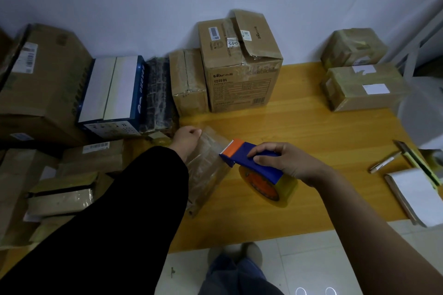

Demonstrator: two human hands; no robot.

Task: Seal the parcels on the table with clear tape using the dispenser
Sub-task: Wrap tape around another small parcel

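A small brown parcel [208,170] wrapped in shiny clear tape lies on the yellow wooden table [311,127] just left of centre. My left hand [187,140], in a black sleeve, holds the parcel's far end with curled fingers. My right hand [285,163] grips the handle of a blue tape dispenser [249,158] with an orange blade end and a roll of clear tape [275,189] under it. The dispenser's blade end sits at the parcel's right edge, where a strip of tape runs onto the parcel.
Many cardboard boxes crowd the left and back, among them a tall printed box [239,67] and a blue-and-white box [112,93]. Two taped parcels [359,86] sit at the back right. A pen [383,163] and a paper pad [417,194] lie at the right edge.
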